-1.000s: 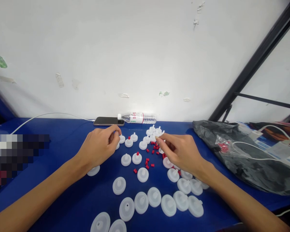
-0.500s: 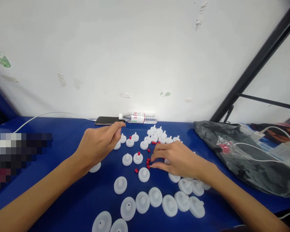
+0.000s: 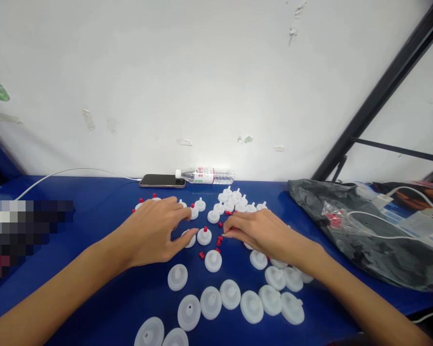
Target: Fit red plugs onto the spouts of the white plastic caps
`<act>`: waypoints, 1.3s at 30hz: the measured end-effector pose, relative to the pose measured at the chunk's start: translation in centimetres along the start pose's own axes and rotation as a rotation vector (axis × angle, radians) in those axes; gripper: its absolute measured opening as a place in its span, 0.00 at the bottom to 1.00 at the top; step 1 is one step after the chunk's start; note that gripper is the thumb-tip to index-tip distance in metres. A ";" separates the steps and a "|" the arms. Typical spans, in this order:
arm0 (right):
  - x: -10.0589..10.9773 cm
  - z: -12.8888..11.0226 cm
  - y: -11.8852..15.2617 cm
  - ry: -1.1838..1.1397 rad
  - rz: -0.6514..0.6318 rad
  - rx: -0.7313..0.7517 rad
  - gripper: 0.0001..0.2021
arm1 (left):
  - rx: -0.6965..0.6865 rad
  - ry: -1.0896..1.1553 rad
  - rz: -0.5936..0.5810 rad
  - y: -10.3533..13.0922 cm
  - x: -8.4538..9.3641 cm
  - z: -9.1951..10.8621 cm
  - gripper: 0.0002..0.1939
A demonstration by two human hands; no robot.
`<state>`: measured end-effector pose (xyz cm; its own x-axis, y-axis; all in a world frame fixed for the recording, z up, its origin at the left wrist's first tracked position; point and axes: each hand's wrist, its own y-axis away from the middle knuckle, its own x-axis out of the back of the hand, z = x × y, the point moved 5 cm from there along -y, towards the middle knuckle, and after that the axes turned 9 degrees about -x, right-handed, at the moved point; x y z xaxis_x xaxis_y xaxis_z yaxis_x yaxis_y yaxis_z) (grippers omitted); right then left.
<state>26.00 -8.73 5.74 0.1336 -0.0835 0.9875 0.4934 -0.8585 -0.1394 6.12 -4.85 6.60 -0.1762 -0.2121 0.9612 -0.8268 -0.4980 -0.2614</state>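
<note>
My left hand point(image 3: 158, 229) reaches over the blue table with thumb and fingers apart. Its thumb tip is by a white round disc point(image 3: 190, 240) with a short spout, partly covered by the hand. Just right of that stands a similar disc point(image 3: 204, 237) with a red cap point(image 3: 205, 229) on its spout. My right hand point(image 3: 258, 231) is closed in a pinch beside several small loose red caps point(image 3: 219, 239); whatever lies between its fingertips is too small or hidden to make out. Another loose cap point(image 3: 201, 255) rests left of an uncapped disc point(image 3: 213, 261).
Several white discs point(image 3: 230, 294) spread across the front, and more cluster point(image 3: 234, 197) at the back. A water bottle point(image 3: 212, 176) and a phone point(image 3: 162, 180) with a cable lie along the wall. A black plastic bag point(image 3: 310, 206) covers the right side.
My left hand has come down and nearer, its thumb and fingers spreading apart beside an uncapped disc; capped discs behind it now show. My right hand's fingertips have drawn together near the loose caps.
</note>
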 end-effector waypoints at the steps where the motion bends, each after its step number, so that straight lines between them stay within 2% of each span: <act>1: 0.0 0.2 0.0 -0.007 0.023 -0.005 0.14 | 0.007 0.006 -0.031 0.0 -0.1 0.1 0.16; 4: 0.0 0.4 0.0 -0.016 0.054 -0.005 0.13 | 0.031 0.018 -0.091 0.0 -0.4 0.2 0.18; 9: 0.2 0.2 0.1 0.004 0.090 0.003 0.12 | 0.027 0.077 -0.170 0.0 -0.9 0.5 0.15; 13: 0.0 0.0 0.2 0.006 0.043 0.018 0.14 | 0.044 0.108 -0.194 0.0 -1.2 0.5 0.11; 21: -0.7 -0.3 0.2 0.049 -0.029 0.071 0.12 | 0.026 0.091 -0.132 -0.1 -0.9 0.4 0.08; 27: -0.7 -0.4 0.0 0.062 -0.053 0.058 0.11 | -0.017 0.017 -0.090 -0.1 -1.1 0.8 0.16; 32: -0.8 -0.4 0.1 0.056 -0.064 0.054 0.09 | -0.028 -0.019 -0.049 0.0 -1.2 1.0 0.18; 39: -0.6 -0.2 0.1 0.052 -0.064 0.018 0.10 | -0.032 -0.024 -0.001 -0.3 -1.3 1.0 0.14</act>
<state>25.77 -8.91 5.17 0.0565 -0.0553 0.9969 0.5150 -0.8538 -0.0765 7.13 -5.24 5.37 -0.1628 -0.2317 0.9591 -0.8436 -0.4715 -0.2571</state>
